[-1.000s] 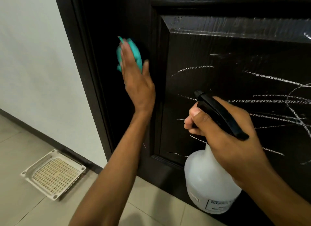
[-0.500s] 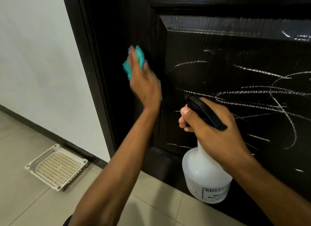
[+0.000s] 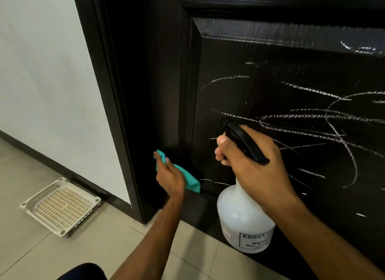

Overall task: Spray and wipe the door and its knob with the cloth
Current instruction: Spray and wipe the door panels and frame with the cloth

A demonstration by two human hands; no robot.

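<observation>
Head view: a dark, wood-grained door (image 3: 270, 71) fills the upper right of the scene, its raised panel scrawled over with white chalk-like lines (image 3: 312, 117). No knob shows in this view.

The left hand (image 3: 169, 178) is low on the door's left stile, near the bottom corner of the panel. It presses a teal cloth (image 3: 187, 178) flat against the wood. The fingers lie fairly straight over the cloth, which sticks out past the fingertips at the top and past the palm on the right.

The right hand (image 3: 254, 165) is to the right of the cloth and a little higher, close to the left hand but apart from it. It grips the neck and black trigger head of a white translucent spray bottle (image 3: 243, 219), fingers curled round the trigger. The nozzle points up and left, close to the scribbled panel. The bottle's body hangs below the hand, in front of the door's bottom rail, with a printed label too blurred to read in full.

To the left, a white wall (image 3: 45, 81) meets a tiled floor (image 3: 31, 252). On that floor a white plastic grille tray (image 3: 60, 206) lies near the dark door frame (image 3: 108, 113).
</observation>
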